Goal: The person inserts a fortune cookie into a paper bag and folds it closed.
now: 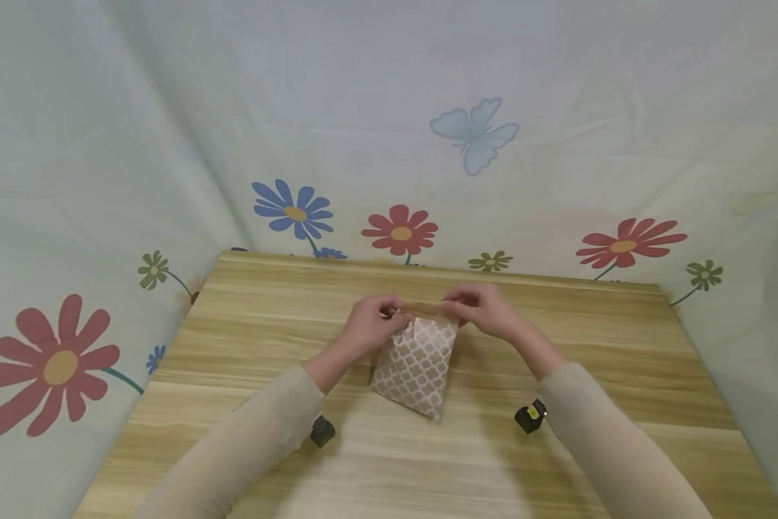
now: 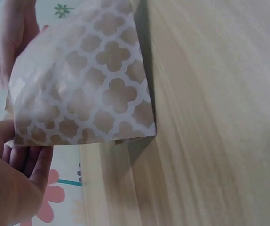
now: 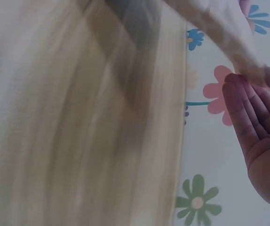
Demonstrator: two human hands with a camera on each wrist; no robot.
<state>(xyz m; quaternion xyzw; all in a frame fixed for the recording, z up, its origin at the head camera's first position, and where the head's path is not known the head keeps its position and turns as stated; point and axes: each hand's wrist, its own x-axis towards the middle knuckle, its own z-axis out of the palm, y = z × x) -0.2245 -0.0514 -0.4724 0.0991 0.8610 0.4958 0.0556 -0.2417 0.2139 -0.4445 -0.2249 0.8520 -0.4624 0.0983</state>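
A brown paper bag (image 1: pixel 417 364) with a white quatrefoil lattice print is held up over the wooden table, its top edge away from the person. My left hand (image 1: pixel 374 323) pinches the top left corner between thumb and fingers. At the top right corner my right hand (image 1: pixel 482 310) pinches the paper the same way. Between the hands runs a plain brown strip (image 1: pixel 422 308) along the top. In the left wrist view the printed bag (image 2: pixel 102 80) spreads from the left hand (image 2: pixel 17 174). The right wrist view has the right hand (image 3: pixel 262 117) gripping a bag corner (image 3: pixel 252 70).
The wood-grain table (image 1: pixel 252 317) ends at a back edge against a pale curtain (image 1: pixel 363 86) printed with flowers and a butterfly. Dark wrist cameras sit under both sleeves, one left (image 1: pixel 322 431) and one right (image 1: pixel 530 417).
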